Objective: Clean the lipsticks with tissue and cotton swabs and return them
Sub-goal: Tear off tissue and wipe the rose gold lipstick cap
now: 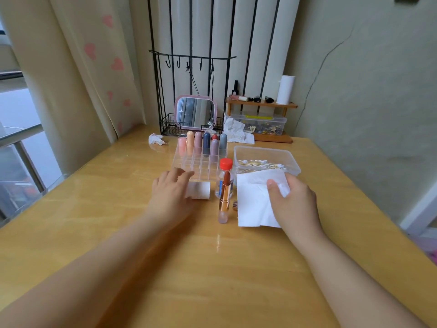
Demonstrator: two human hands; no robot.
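The right hand (292,204) is pinching a tissue (256,200), ready for wiping the uncapped lipstick (225,197) that is standing upright on the table (212,268); the left hand (171,188) is resting spread beside a white cap (199,190).

On the table (118,233), an uncapped lipstick (225,197) stood before a bottle (224,178). The organizer (201,159) with lipsticks lay behind them, the swab box (266,159) to its right, a mirror (195,112) behind.
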